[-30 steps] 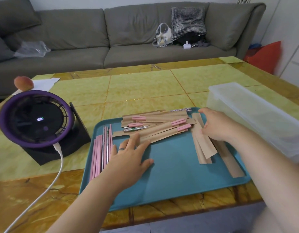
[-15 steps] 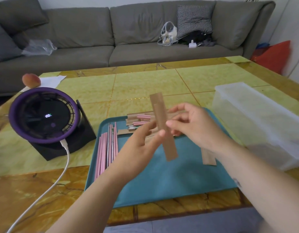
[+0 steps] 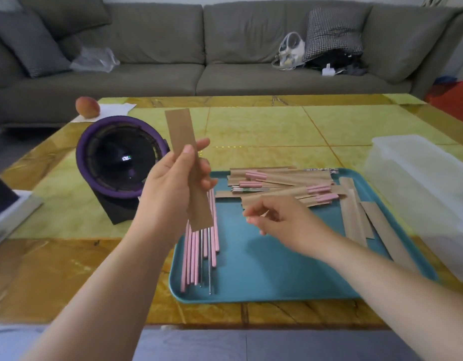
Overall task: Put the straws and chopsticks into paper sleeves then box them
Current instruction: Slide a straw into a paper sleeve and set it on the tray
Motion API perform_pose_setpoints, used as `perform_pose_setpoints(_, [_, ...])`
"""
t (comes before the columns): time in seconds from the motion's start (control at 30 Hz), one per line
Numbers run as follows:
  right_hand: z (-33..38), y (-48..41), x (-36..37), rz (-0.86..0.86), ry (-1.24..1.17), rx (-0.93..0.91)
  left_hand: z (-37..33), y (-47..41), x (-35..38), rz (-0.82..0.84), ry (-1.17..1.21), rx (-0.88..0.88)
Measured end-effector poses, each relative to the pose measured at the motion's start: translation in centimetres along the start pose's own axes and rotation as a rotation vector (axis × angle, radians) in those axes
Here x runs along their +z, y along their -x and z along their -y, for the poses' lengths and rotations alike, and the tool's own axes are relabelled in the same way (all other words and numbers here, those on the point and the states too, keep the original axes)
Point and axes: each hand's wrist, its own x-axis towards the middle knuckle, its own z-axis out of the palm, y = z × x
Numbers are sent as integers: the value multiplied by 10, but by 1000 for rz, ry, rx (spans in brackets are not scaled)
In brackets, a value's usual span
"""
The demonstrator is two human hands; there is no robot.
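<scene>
My left hand [image 3: 173,188] holds an empty brown paper sleeve [image 3: 185,152] upright above the left end of the teal tray [image 3: 264,277]. Loose pink straws and metal chopsticks [image 3: 201,254] lie side by side on the tray below that hand. My right hand [image 3: 282,220] hovers over the tray's middle, blurred, fingers loosely curled with nothing in them. A pile of filled sleeves [image 3: 285,188] with pink straw ends sticking out lies at the tray's far side. Several empty sleeves [image 3: 360,217] rest at the tray's right end. The clear plastic box [image 3: 420,194] stands right of the tray.
A purple-rimmed fan [image 3: 121,157] on a black base stands left of the tray. A peach [image 3: 87,106] sits on white paper at the far left corner of the yellow table [image 3: 264,126]. A grey sofa [image 3: 199,48] runs behind it.
The sleeve, held by both hands half a second ago, now sits in my left hand alone and is raised leftward. My right hand has let go and dropped toward the tray.
</scene>
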Motion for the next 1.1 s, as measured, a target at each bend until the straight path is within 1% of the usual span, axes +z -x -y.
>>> perform_pose_setpoints(0.07, [3, -8, 13, 30, 232, -140, -5, 1, -3, 0, 11, 4])
perform_pose_setpoints(0.1, [4, -12, 18, 38, 353, -260, -6, 2, -5, 5, 12, 4])
perform_pose_setpoints(0.17, [6, -22, 27, 109, 579, -481, -11, 1, -11, 11, 14, 10])
perform_pose_setpoints(0.27, [16, -34, 29, 224, 839, -622, -18, 0, -19, 11, 32, 21])
perform_pose_setpoints(0.47, [25, -49, 23, 387, 1139, -856, -21, 1, -20, 5, 36, 22])
perform_pose_setpoints(0.57, [29, -52, 21, 448, 1201, -925, -20, 1, -20, 6, 45, 5])
perform_pose_setpoints(0.97, [43, -49, 22, 486, 1209, -1133, -23, 3, -19, 14, 45, -24])
perform_pose_setpoints(1.1, [43, -52, 25, 515, 1231, -1150, -24, 2, -21, 16, 67, -22])
